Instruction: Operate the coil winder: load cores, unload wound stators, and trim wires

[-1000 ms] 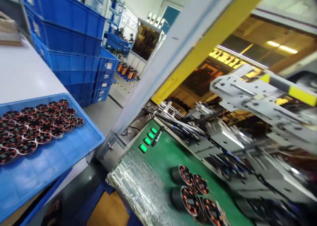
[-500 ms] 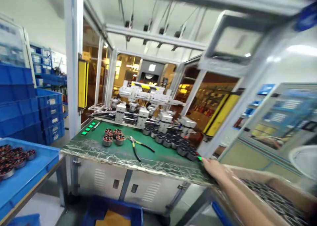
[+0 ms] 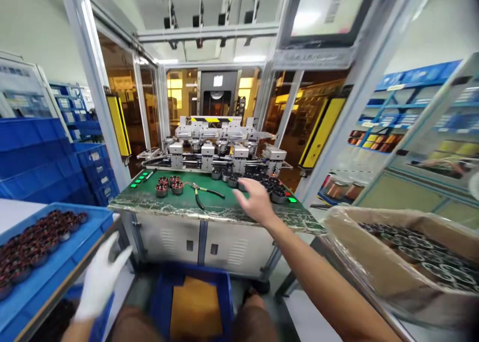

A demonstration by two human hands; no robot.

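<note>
My right hand (image 3: pixel 256 201), bare, is over the green bench top (image 3: pixel 219 209), thumb and forefinger apart. Just beyond it lies a group of dark grey round motor parts (image 3: pixel 279 196); the hand covers some of them. My left hand (image 3: pixel 102 274), in a white glove, hangs with fingers spread between the bench and the blue tray (image 3: pixel 93 217) on the left. Pliers (image 3: pixel 204 191) with black and yellow-green handles lie open on the bench. Beside them stand several wound motor stators (image 3: pixel 176 186) with reddish-copper windings.
A winding machine (image 3: pixel 220 132) stands behind the bench, between yellow guard bars (image 3: pixel 324 132). To the right is a lined carton (image 3: pixel 359 262) of metal rings. The left tray carries many wound stators (image 3: pixel 41 242). A blue bin (image 3: pixel 160 292) with cardboard sits below.
My right hand has moved from the green light at the bench's right edge leftward to the dark parts. My gloved left hand has come into view. The camera has turned and levelled.
</note>
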